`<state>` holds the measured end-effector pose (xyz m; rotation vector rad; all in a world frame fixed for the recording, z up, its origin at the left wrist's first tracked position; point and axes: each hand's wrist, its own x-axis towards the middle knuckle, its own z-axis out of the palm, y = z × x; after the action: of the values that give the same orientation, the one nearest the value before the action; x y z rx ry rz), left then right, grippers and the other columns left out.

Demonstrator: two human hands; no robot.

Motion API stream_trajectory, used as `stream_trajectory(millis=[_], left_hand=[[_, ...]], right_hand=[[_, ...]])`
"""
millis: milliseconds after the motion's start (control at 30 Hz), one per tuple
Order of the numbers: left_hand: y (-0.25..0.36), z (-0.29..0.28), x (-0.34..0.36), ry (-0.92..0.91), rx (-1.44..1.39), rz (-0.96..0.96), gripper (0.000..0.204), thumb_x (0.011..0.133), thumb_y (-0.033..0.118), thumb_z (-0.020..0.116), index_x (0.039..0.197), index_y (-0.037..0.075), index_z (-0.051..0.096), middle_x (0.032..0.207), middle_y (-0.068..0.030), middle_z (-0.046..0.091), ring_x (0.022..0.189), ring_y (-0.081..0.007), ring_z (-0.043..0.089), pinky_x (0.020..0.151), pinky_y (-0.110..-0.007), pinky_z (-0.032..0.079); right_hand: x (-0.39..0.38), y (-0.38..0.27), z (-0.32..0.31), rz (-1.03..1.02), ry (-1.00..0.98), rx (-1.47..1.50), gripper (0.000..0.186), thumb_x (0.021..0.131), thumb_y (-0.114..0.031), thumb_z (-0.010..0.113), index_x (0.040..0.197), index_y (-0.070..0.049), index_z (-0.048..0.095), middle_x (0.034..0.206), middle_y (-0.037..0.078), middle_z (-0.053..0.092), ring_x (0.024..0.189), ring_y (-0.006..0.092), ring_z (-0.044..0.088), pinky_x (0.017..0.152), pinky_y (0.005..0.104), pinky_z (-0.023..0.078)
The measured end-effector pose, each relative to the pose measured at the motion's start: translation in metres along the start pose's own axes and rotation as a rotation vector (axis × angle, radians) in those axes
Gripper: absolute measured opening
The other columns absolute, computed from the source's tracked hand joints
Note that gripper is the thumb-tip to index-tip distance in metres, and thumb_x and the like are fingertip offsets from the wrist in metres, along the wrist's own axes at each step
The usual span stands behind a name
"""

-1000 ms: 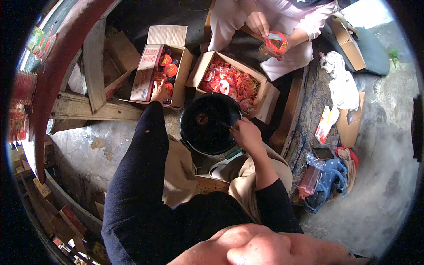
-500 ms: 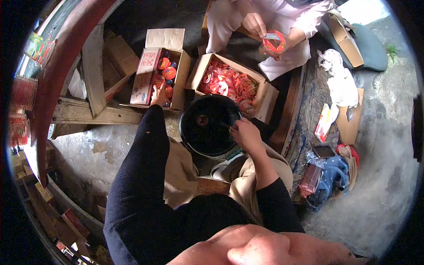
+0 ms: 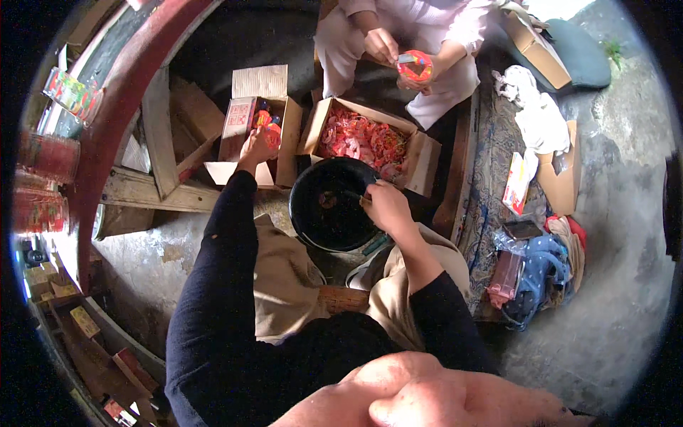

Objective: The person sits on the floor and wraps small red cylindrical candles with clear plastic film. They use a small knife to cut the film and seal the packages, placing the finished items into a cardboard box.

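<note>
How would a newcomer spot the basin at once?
Start from the open cardboard box heaped with red pieces, upper middle. Just below it and slightly left, beside the person's right hand, sits the basin. Unlike the tan, straight-sided box, it is round and black.

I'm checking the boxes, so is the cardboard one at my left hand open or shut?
Open. The cardboard box has its far flap clear of the opening, and red round items show inside near your left hand.
</note>
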<state>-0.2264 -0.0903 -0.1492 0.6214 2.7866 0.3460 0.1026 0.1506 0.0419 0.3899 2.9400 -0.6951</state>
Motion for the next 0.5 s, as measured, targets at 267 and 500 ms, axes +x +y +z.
stream_trajectory(millis=[267,500], left_hand=[[0.126,-0.120,-0.071,0.322,-0.293,0.267,0.066,0.069,0.034,0.078,0.122,0.003,0.053,0.115,-0.0206,0.059,0.110,-0.0360,0.057,0.094,-0.043,0.047],[0.165,-0.155,-0.133,0.272,-0.925,0.345,0.064,0.077,0.023,0.076,0.132,0.002,0.049,0.120,-0.0148,0.059,0.111,-0.0241,0.058,0.096,-0.035,0.045]], right_hand=[[-0.009,0.005,-0.013,0.003,0.091,0.025,0.013,0.076,-0.012,0.063,0.082,-0.001,0.064,0.094,0.020,0.064,0.087,0.0376,0.065,0.078,0.0456,0.053],[-0.023,0.003,-0.030,0.041,0.236,0.067,0.013,0.078,-0.010,0.059,0.086,-0.001,0.065,0.096,0.018,0.065,0.089,0.0374,0.065,0.081,0.0468,0.053]])
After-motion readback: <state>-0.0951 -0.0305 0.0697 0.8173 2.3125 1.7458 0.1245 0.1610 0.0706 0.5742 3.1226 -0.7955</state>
